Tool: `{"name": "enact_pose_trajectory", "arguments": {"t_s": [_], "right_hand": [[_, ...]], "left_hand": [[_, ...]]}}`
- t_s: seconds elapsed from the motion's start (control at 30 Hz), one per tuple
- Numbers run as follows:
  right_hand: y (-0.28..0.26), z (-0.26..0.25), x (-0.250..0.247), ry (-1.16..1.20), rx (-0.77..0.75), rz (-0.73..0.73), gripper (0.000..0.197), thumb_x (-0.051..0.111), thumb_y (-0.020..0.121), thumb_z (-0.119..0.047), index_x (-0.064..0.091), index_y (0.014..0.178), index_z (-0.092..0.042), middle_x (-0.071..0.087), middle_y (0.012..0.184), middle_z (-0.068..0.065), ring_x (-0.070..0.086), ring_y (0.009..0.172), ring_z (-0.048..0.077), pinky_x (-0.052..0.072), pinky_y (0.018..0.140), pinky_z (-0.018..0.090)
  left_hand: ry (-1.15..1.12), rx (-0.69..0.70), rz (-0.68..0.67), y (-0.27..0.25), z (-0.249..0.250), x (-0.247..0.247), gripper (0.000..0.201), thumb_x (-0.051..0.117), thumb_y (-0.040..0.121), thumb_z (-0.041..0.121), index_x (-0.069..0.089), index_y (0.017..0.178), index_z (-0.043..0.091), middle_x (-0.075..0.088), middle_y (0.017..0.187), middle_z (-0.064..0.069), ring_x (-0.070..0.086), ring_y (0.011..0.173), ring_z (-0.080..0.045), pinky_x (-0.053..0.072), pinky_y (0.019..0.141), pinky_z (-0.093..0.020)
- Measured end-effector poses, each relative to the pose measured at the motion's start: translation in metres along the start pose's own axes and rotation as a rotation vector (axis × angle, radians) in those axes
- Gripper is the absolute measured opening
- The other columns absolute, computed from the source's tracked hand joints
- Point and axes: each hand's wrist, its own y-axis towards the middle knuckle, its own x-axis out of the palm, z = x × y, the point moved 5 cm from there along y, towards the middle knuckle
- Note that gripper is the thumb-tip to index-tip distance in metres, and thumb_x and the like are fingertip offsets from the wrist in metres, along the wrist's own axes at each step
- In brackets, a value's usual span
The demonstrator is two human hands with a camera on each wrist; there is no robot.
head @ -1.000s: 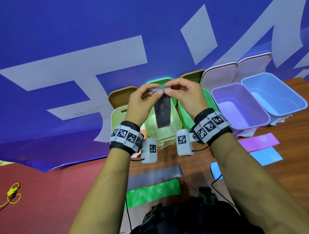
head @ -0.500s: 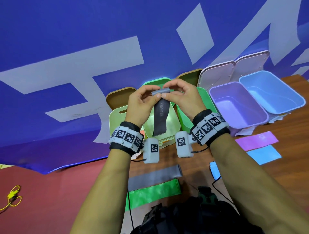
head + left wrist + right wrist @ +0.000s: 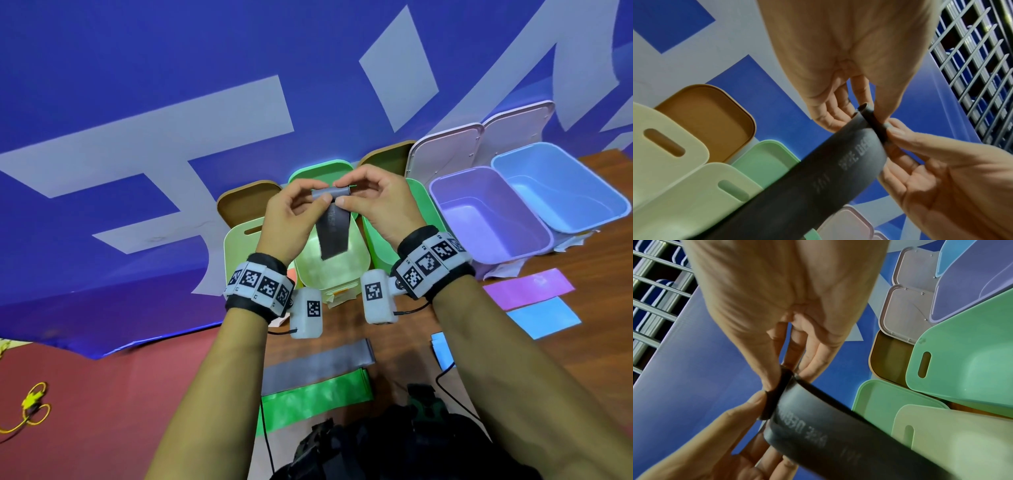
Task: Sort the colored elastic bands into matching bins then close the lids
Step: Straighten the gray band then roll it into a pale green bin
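- Up above the bins, the left hand (image 3: 291, 219) and the right hand (image 3: 373, 202) together hold a grey band (image 3: 334, 233), each pinching its rolled top end between thumb and fingertips.
- From that roll the loose length of the grey band hangs down over the pale yellow-green bin (image 3: 332, 270), its free end clear of the bin floor.
- Seen from the left wrist, the thumb presses the rolled end against the fingers (image 3: 838, 112); faint printed lettering runs along the band's flat face.
- Seen from the right wrist, the same roll sits pinched at the thumb tip, with the other hand's fingers closing on it from below.
- Behind the hands a green bin (image 3: 421, 205) stands to the right of the pale one, and a second pale bin (image 3: 239, 246) stands to its left.
- Toward the table's far right corner, a purple bin (image 3: 486, 219) and a blue bin (image 3: 561, 188) stand side by side, touching, both open, with their lids (image 3: 445, 147) raised behind them against the blue banner (image 3: 137, 102).
- Near the table's right edge lie a purple band (image 3: 527, 288) and, just in front of it, a blue band (image 3: 544, 317).
- By the near edge, between the forearms, a second grey band (image 3: 318, 366) and a green band (image 3: 315, 399) lie flat, side by side.
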Motion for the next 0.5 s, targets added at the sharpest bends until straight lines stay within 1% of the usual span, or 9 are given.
{"name": "enact_pose_trajectory", "arguments": {"t_s": [0.07, 0.13, 0.2, 0.27, 0.3, 0.33, 0.4, 0.43, 0.5], "right_hand": [[0.000, -0.001, 0.000, 0.048, 0.003, -0.003, 0.017, 0.071, 0.082, 0.002, 0.068, 0.097, -0.005, 0.070, 0.099, 0.013, 0.067, 0.093, 0.017, 0.055, 0.091, 0.032], [0.000, 0.001, 0.000, 0.069, 0.025, 0.005, 0.014, 0.070, 0.085, -0.007, 0.068, 0.098, -0.012, 0.070, 0.097, 0.016, 0.066, 0.091, 0.017, 0.054, 0.089, 0.034], [0.000, 0.004, 0.000, 0.045, 0.053, 0.002, 0.012, 0.070, 0.087, -0.010, 0.068, 0.098, -0.012, 0.068, 0.091, 0.012, 0.064, 0.086, 0.015, 0.056, 0.080, 0.030], [0.000, 0.005, -0.001, 0.032, 0.067, 0.008, 0.009, 0.069, 0.089, -0.007, 0.069, 0.098, -0.006, 0.067, 0.089, 0.011, 0.062, 0.081, 0.012, 0.054, 0.073, 0.023], [0.000, 0.004, -0.001, 0.032, 0.067, 0.019, 0.010, 0.069, 0.089, -0.005, 0.069, 0.099, -0.003, 0.067, 0.088, 0.011, 0.062, 0.080, 0.011, 0.053, 0.071, 0.021], [0.000, 0.003, -0.002, 0.030, 0.062, 0.028, 0.011, 0.070, 0.088, -0.004, 0.069, 0.100, -0.002, 0.067, 0.088, 0.011, 0.063, 0.079, 0.010, 0.053, 0.072, 0.020], [0.001, 0.002, -0.004, 0.013, 0.048, 0.029, 0.013, 0.072, 0.086, -0.004, 0.070, 0.100, -0.004, 0.070, 0.091, 0.010, 0.066, 0.082, 0.010, 0.055, 0.078, 0.022], [0.001, 0.001, -0.005, 0.001, 0.045, 0.021, 0.014, 0.073, 0.086, -0.004, 0.070, 0.099, -0.006, 0.071, 0.094, 0.011, 0.068, 0.085, 0.011, 0.056, 0.083, 0.025], [0.001, 0.002, -0.005, -0.019, 0.038, 0.003, 0.016, 0.074, 0.084, -0.003, 0.071, 0.099, -0.008, 0.072, 0.100, 0.015, 0.070, 0.090, 0.017, 0.057, 0.090, 0.030]], "left_hand": [[-0.022, 0.006, -0.007, -0.001, 0.001, 0.000, 0.018, 0.065, 0.089, -0.003, 0.063, 0.105, 0.005, 0.067, 0.102, -0.005, 0.066, 0.091, -0.007, 0.051, 0.080, -0.019], [-0.035, 0.008, -0.031, -0.001, 0.000, 0.002, 0.020, 0.066, 0.088, -0.006, 0.063, 0.104, 0.006, 0.066, 0.102, -0.006, 0.067, 0.090, -0.010, 0.051, 0.080, -0.021], [-0.037, 0.021, -0.038, 0.000, 0.001, 0.004, 0.022, 0.066, 0.087, -0.006, 0.064, 0.103, 0.008, 0.066, 0.103, -0.007, 0.066, 0.091, -0.011, 0.051, 0.080, -0.022], [-0.040, 0.035, -0.016, 0.000, 0.002, 0.004, 0.023, 0.066, 0.086, -0.007, 0.063, 0.106, 0.005, 0.065, 0.102, -0.003, 0.065, 0.089, -0.005, 0.050, 0.080, -0.018], [-0.038, 0.036, -0.006, 0.000, 0.002, 0.005, 0.024, 0.066, 0.087, -0.006, 0.062, 0.109, 0.003, 0.064, 0.101, -0.001, 0.063, 0.087, -0.002, 0.049, 0.079, -0.016], [-0.035, 0.025, -0.003, 0.000, 0.001, 0.006, 0.023, 0.066, 0.089, -0.002, 0.062, 0.110, 0.003, 0.064, 0.101, 0.000, 0.062, 0.086, -0.001, 0.048, 0.079, -0.016], [-0.032, -0.014, -0.013, 0.001, -0.005, 0.008, 0.018, 0.065, 0.092, 0.010, 0.062, 0.110, 0.006, 0.065, 0.101, -0.002, 0.063, 0.088, -0.006, 0.050, 0.081, -0.022], [-0.028, -0.027, -0.012, 0.001, -0.008, 0.008, 0.015, 0.063, 0.094, 0.013, 0.062, 0.108, 0.008, 0.066, 0.099, -0.002, 0.063, 0.089, -0.008, 0.050, 0.082, -0.024], [-0.028, -0.031, 0.001, 0.001, -0.012, 0.008, 0.010, 0.061, 0.095, 0.010, 0.061, 0.105, 0.007, 0.065, 0.095, -0.002, 0.063, 0.088, -0.008, 0.049, 0.080, -0.021]]}}
